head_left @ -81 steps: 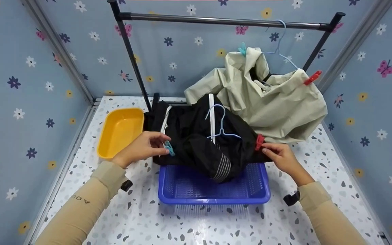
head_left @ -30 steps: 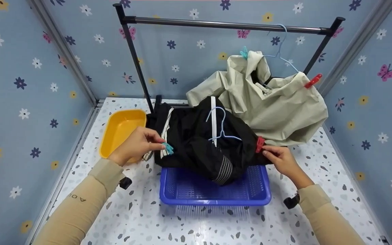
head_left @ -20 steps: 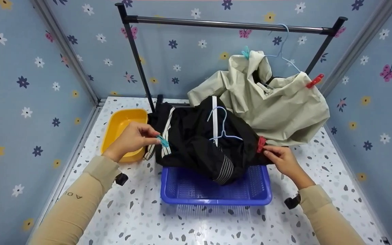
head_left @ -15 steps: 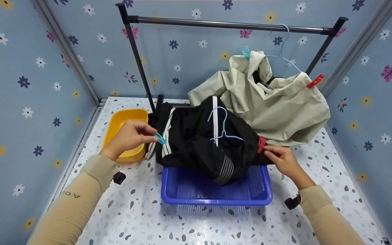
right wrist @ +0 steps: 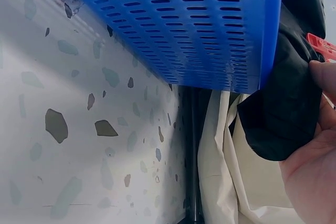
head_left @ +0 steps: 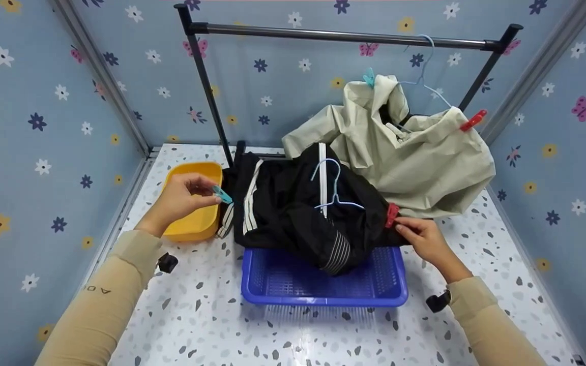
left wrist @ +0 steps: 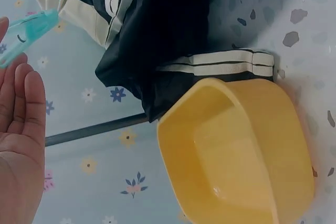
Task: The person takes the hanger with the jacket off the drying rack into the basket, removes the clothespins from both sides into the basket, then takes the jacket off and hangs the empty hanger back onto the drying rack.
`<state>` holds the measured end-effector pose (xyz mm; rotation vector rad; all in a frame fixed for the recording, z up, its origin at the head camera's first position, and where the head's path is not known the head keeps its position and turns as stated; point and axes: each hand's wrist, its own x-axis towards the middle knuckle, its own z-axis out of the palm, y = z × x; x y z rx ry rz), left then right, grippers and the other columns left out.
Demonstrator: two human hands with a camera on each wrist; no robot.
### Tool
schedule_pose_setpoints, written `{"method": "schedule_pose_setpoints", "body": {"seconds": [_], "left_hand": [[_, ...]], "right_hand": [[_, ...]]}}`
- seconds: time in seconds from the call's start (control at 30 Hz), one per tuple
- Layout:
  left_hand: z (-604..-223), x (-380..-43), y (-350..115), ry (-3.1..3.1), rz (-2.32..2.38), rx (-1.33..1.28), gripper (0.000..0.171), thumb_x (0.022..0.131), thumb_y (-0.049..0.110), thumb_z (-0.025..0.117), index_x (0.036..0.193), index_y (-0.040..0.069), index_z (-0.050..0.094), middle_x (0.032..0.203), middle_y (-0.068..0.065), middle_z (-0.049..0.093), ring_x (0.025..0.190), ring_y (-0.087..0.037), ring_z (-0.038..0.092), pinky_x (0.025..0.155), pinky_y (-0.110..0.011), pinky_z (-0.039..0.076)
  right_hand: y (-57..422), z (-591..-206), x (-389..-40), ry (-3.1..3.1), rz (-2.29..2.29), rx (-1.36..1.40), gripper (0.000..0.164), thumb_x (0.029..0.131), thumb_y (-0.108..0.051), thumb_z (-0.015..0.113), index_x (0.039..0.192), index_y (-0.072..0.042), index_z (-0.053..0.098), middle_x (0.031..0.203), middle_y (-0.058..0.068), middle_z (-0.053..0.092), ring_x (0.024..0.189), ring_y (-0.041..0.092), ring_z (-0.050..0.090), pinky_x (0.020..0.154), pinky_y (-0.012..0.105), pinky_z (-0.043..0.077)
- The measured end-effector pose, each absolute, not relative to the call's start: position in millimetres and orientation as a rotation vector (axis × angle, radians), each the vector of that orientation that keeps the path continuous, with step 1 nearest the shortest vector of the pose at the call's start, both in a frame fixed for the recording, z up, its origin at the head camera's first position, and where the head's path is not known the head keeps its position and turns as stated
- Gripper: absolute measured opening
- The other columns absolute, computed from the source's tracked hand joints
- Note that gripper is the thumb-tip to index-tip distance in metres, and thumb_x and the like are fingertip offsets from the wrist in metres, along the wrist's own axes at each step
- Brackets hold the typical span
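Note:
My left hand (head_left: 177, 199) pinches a teal clothespin (head_left: 223, 194) between thumb and fingers, above the right rim of a yellow basin (head_left: 199, 223). A black jacket (head_left: 288, 208) with white stripes lies bunched over the back of a blue basket (head_left: 323, 301). The hook of a light-blue hanger (head_left: 334, 185) stands up from it. On the jacket's right side a red clothespin (head_left: 391, 215) is clipped. Right beside it, my right hand (head_left: 425, 241) pinches the black cloth, thumb in front and fingers behind, as the right wrist view shows.
Behind stands a black clothes rack (head_left: 323, 34). From its rail hangs a beige jacket (head_left: 420, 162) on a blue hanger (head_left: 430, 56), with a teal clothespin (head_left: 369, 78) and a red one at its shoulders. Flower-patterned walls enclose the speckled table (head_left: 303, 340) on three sides.
My left hand has drawn away from the jacket's left side, moving left and back toward the yellow basin with the teal clothespin. The right hand has stayed at the red clothespin.

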<state>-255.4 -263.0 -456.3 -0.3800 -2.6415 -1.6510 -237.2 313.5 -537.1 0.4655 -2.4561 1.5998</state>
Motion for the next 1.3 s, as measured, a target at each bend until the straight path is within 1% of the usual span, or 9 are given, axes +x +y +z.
{"method": "schedule_pose_setpoints", "body": {"seconds": [0.1, 0.33, 0.63, 0.8, 0.93, 1.2, 1.3], "left_hand": [[-459, -258, -268, -2.616, -1.668, -0.369, 0.03, 0.091, 0.012, 0.089, 0.113, -0.005, 0.076, 0.105, -0.014, 0.074, 0.09, -0.014, 0.069, 0.084, -0.018, 0.06], [-465, -265, -284, -2.59, -1.649, -0.325, 0.032, 0.094, 0.009, 0.085, 0.119, -0.007, 0.073, 0.106, -0.009, 0.072, 0.089, -0.01, 0.066, 0.083, -0.015, 0.058], [-479, -275, -301, -2.632, -1.588, -0.235, 0.035, 0.097, 0.011, 0.082, 0.125, -0.005, 0.07, 0.11, -0.011, 0.07, 0.091, -0.011, 0.065, 0.084, -0.013, 0.057], [-491, -279, -308, -2.678, -1.554, -0.168, 0.038, 0.099, 0.015, 0.08, 0.129, -0.004, 0.068, 0.117, -0.016, 0.07, 0.094, -0.01, 0.064, 0.085, -0.011, 0.055], [-500, -282, -312, -2.718, -1.531, -0.136, 0.04, 0.1, 0.017, 0.079, 0.131, -0.005, 0.067, 0.119, -0.018, 0.07, 0.095, -0.011, 0.064, 0.085, -0.011, 0.054], [-522, -288, -317, -2.757, -1.527, -0.106, 0.035, 0.099, 0.014, 0.079, 0.127, -0.005, 0.067, 0.11, -0.012, 0.069, 0.095, -0.014, 0.063, 0.082, -0.015, 0.054], [-531, -290, -318, -2.771, -1.527, -0.092, 0.035, 0.099, 0.012, 0.078, 0.127, -0.006, 0.066, 0.109, -0.011, 0.068, 0.095, -0.014, 0.062, 0.082, -0.016, 0.054]], "right_hand": [[314, -537, -237, -2.454, 1.595, 0.471, 0.013, 0.096, 0.011, 0.071, 0.106, 0.013, 0.079, 0.1, -0.008, 0.08, 0.092, -0.009, 0.067, 0.084, 0.007, 0.052], [314, -538, -238, -2.453, 1.563, 0.479, 0.013, 0.095, 0.012, 0.072, 0.106, 0.012, 0.079, 0.102, 0.002, 0.081, 0.092, -0.01, 0.067, 0.084, 0.006, 0.052], [317, -537, -236, -2.478, 1.547, 0.478, 0.015, 0.098, 0.009, 0.071, 0.109, 0.011, 0.08, 0.106, 0.014, 0.081, 0.094, -0.009, 0.067, 0.085, 0.007, 0.052], [316, -537, -237, -2.5, 1.557, 0.456, 0.016, 0.099, 0.008, 0.071, 0.111, 0.01, 0.08, 0.109, 0.02, 0.081, 0.094, -0.009, 0.067, 0.084, 0.007, 0.053], [315, -536, -237, -2.501, 1.556, 0.44, 0.015, 0.098, 0.007, 0.072, 0.11, 0.011, 0.08, 0.107, 0.016, 0.081, 0.093, -0.009, 0.066, 0.084, 0.007, 0.052], [316, -539, -237, -2.492, 1.573, 0.435, 0.015, 0.097, 0.01, 0.071, 0.11, 0.014, 0.078, 0.103, -0.002, 0.082, 0.093, -0.008, 0.066, 0.084, 0.008, 0.053], [317, -540, -239, -2.484, 1.575, 0.446, 0.015, 0.098, 0.009, 0.071, 0.111, 0.013, 0.078, 0.103, -0.008, 0.081, 0.093, -0.008, 0.067, 0.085, 0.008, 0.053]]}}
